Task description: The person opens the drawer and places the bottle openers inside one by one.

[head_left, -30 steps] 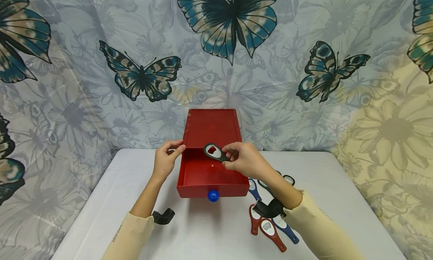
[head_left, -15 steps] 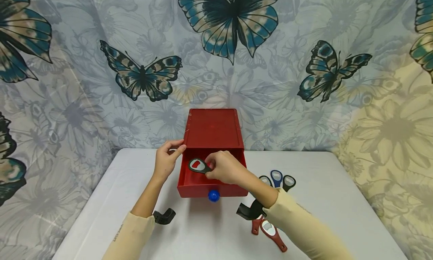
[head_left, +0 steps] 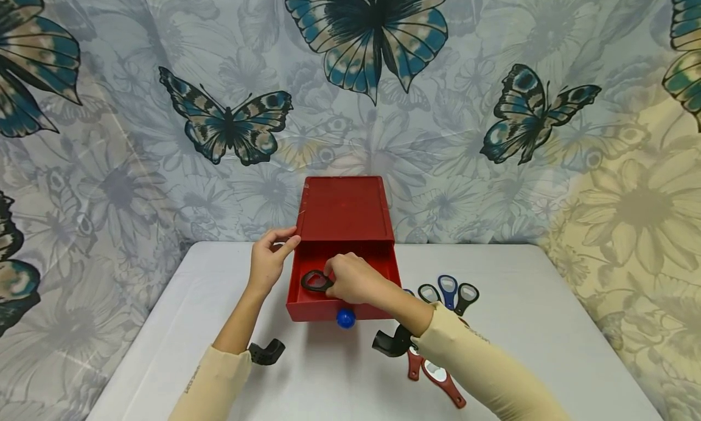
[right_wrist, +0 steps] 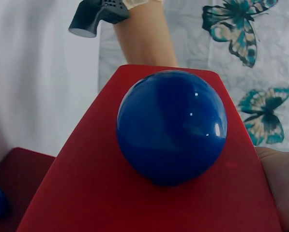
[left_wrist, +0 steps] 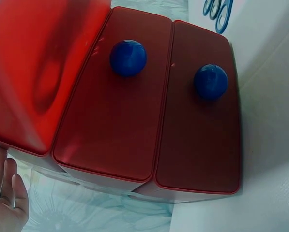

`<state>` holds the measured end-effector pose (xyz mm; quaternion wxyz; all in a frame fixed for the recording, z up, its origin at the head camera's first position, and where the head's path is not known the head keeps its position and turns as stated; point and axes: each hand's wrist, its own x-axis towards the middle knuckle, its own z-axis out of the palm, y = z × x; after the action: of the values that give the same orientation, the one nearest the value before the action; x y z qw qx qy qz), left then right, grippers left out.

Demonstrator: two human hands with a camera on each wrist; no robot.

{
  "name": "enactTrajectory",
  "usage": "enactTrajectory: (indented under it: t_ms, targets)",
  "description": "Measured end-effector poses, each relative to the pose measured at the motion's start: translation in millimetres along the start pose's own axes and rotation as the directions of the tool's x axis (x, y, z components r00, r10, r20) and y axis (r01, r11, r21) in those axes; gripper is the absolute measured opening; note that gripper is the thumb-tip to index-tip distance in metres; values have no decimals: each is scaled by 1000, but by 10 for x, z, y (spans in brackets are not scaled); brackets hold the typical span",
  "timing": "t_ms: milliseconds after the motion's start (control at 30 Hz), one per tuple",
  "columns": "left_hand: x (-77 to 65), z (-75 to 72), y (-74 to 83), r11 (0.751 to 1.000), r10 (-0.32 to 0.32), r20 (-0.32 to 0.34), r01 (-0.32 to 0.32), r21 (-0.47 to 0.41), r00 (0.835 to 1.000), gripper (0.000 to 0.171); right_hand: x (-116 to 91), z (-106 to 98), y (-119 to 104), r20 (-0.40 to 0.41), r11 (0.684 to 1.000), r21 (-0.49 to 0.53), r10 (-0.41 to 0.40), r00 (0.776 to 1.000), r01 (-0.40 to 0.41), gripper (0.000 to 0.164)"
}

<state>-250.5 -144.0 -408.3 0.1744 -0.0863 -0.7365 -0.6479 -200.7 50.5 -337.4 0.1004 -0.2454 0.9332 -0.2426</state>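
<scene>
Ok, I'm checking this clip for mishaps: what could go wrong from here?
The right hand holds the black-rimmed oval piece at the open red plastic-looking drawer; it could slip and clatter inside. The left hand is by the front edge of the red box-shaped cabinet, so it might get pinched if the drawer slides shut.

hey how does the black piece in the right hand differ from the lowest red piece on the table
The black piece has a dark rim, the lowest red piece a red one. The right hand holds the black piece at the open drawer; the lowest red piece lies on the table. The hand covers one end of the black piece; the lowest red piece shows its handle. Both have a rounded head.
</scene>
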Motion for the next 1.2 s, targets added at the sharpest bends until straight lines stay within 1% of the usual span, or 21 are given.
enactTrajectory:
  t_ms: [67, 133, 233, 300, 400, 533, 633, 700, 767, 1000, 1100, 1200]
  targets:
    - [4, 0, -22, 1000, 10, -5, -10, -6, 1000, 29, 7, 13, -3, 10, 1000, 6, 5, 1000, -5, 28]
    - [9, 2, -29, 1000, 6, -11, -6, -10, 1000, 27, 11, 26, 2, 15, 1000, 13, 11, 1000, -11, 28]
    - [15, 8, -27, 1000, 4, -18, -4, -15, 1000, 27, -2, 16, 18, -2, 999, 39, 3, 1000, -3, 26]
    - [20, 9, -24, 1000, 2, -19, -3, -19, 1000, 27, -27, -11, 40, -28, 998, 61, -17, 999, 19, 24]
    - [20, 22, -22, 1000, 18, -14, -18, -20, 1000, 28, -106, -89, 107, -82, 991, 113, -61, 995, 70, 22]
    - [13, 36, -24, 999, 38, -6, -38, -10, 999, 29, -261, -241, 262, -176, 975, 174, -105, 979, 136, 17]
    - [5, 31, -22, 999, 41, -11, -41, -2, 999, 28, -377, -370, 399, -237, 963, 216, -106, 966, 159, 16]
    - [-1, 23, -17, 999, 42, -14, -42, 0, 999, 27, -447, -451, 496, -266, 958, 240, -92, 960, 158, 16]
    - [-11, 22, -14, 999, 41, -13, -41, -1, 999, 27, -515, -516, 610, -277, 953, 266, -68, 958, 144, 16]
    - [-16, 4, -15, 1000, 26, -12, -26, -9, 1000, 27, -704, -663, 1032, -304, 943, 327, 35, 952, 70, 22]
    - [-12, 5, -11, 1000, 17, -6, -17, -15, 1000, 28, -761, -677, 1220, -317, 939, 344, 99, 943, 17, 24]
    - [-6, 8, -7, 1000, 12, 5, -12, -24, 1000, 29, -810, -647, 1409, -323, 927, 372, 182, 929, -53, 27]
